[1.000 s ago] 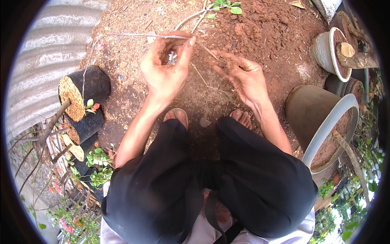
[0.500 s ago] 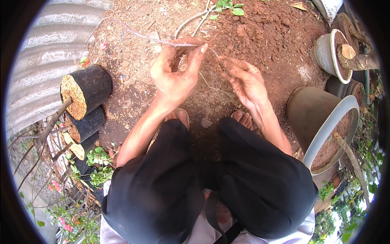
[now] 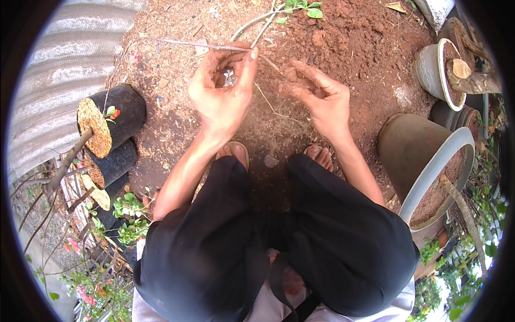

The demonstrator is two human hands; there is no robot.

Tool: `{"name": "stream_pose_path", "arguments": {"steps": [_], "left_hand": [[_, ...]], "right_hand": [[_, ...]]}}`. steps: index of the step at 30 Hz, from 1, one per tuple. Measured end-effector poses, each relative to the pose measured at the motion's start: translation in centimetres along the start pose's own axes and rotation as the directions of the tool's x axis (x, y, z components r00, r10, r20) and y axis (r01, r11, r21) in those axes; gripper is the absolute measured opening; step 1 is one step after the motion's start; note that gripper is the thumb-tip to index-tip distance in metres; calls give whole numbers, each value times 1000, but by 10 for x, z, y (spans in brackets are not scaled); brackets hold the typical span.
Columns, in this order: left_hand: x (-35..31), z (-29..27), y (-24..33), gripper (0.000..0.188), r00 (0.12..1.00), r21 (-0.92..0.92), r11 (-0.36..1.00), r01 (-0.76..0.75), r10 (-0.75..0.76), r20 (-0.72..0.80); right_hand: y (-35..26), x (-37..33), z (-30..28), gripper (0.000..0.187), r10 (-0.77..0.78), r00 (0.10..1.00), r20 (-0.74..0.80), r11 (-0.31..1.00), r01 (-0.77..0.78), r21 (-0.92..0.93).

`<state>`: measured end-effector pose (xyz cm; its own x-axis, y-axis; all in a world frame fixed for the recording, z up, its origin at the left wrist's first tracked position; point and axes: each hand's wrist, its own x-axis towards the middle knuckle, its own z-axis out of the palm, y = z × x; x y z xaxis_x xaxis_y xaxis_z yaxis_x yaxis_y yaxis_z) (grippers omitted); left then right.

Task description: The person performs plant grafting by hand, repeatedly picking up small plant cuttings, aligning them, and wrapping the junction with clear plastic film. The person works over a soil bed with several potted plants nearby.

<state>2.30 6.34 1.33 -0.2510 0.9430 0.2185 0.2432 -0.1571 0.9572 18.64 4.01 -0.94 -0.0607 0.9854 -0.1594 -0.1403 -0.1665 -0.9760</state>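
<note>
My left hand (image 3: 222, 88) is closed, thumb and forefinger pinching a thin plant stem (image 3: 177, 42). The stem runs leftward from the pinch, then bends down to a small red flower (image 3: 113, 112) over the black grow bags. Its short other end sticks out to the right of my fingertips, toward my right hand (image 3: 322, 96). That hand is apart from the stem, its soil-stained fingers spread with nothing visible between them. Just beyond my left fingertips, a pale green cutting (image 3: 260, 33) with green leaves (image 3: 314, 12) lies on the ground.
Black grow bags (image 3: 126, 110) lie tipped on the left, beside a corrugated grey sheet (image 3: 80, 48). Loose reddish soil (image 3: 348, 40) is heaped ahead. On the right are a white pot (image 3: 429, 70) and a large brown pot with a grey rim (image 3: 410, 139), both tilted.
My right hand has let go of the stem and its fingers have spread. My left hand has moved slightly left with the stem, and the flower end has swung lower.
</note>
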Motion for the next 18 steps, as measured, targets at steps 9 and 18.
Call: {"name": "stream_pose_path", "arguments": {"steps": [9, 18], "left_hand": [[1, 1, 5, 11, 983, -64, 982, 180, -181, -7], [-3, 2, 2, 14, 983, -105, 979, 178, -181, -19]], "right_hand": [[0, -4, 6, 40, -466, 872, 149, 647, 451, -615], [4, 4, -4, 36, -598, 765, 241, 503, 592, -629]]}}
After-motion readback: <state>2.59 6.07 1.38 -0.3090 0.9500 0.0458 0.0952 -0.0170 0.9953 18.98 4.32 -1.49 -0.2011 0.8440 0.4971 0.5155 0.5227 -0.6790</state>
